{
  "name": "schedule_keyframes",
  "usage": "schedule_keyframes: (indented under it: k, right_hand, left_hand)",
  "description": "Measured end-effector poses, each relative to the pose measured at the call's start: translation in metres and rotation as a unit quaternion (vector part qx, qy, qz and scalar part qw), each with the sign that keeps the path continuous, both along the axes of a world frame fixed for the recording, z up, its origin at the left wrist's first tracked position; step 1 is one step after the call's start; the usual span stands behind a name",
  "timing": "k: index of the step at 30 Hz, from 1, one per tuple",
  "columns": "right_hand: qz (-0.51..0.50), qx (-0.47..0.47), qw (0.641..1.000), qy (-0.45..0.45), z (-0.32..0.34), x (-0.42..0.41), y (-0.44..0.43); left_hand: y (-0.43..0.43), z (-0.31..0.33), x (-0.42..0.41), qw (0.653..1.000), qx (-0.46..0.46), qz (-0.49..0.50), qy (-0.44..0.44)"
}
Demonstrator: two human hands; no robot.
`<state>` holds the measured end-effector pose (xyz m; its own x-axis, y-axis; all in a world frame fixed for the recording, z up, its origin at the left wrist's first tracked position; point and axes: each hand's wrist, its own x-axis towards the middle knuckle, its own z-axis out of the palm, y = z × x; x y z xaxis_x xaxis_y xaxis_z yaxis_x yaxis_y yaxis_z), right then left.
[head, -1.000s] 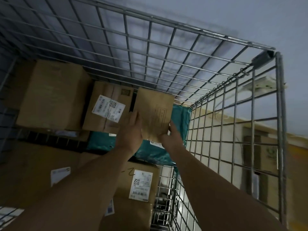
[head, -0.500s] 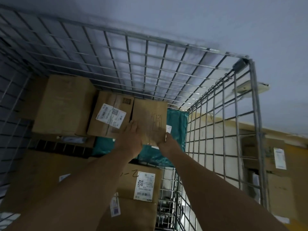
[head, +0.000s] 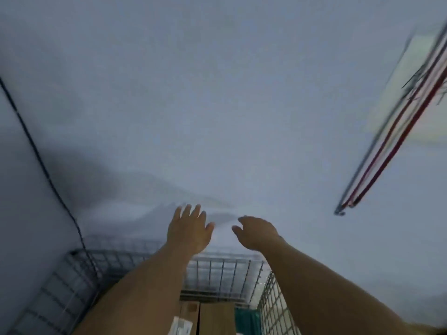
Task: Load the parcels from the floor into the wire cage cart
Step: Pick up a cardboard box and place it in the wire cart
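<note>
My view has tipped up toward a pale wall, and the picture is blurred. My left hand (head: pixel 189 228) and my right hand (head: pixel 256 232) are raised above the wire cage cart (head: pixel 217 264), both with fingers apart and nothing in them. Low in the frame, between my forearms, the small brown cardboard parcel (head: pixel 216 319) lies inside the cart. It rests beside a labelled brown box (head: pixel 187 313) and partly on a teal bag parcel (head: pixel 246 321).
A pale wall fills most of the view. A dark cable (head: pixel 43 165) runs down its left side to the cart's corner. Red and grey bars (head: pixel 391 131) slant across the upper right. The cart's right mesh side (head: pixel 275 310) stands close to my right forearm.
Both hands let go of the small brown parcel, which now lies in the cart, and have lifted up out of it. The view swung sharply upward to the wall.
</note>
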<state>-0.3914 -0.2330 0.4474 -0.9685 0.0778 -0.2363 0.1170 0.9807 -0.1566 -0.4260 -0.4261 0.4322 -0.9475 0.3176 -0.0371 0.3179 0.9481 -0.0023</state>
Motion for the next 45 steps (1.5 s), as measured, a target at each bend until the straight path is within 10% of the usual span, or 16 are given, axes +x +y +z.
schedule_keyframes:
  k: [18,35,45]
  right_hand:
    - [-0.033,0.126,0.946,0.298,0.404,0.118,0.075]
    - [-0.252,0.198,0.899,0.299,0.448,0.467,0.453]
    - [-0.314,0.178,0.893,0.270,0.403,0.524,0.593]
  left_hand:
    - [0.085,0.414,0.096,0.974,0.032,-0.073,0.213]
    - [0.464,0.459,0.342,0.938,0.118,-0.247,0.212]
    - [0.621,0.425,0.375,0.935,0.090,-0.297,0.171]
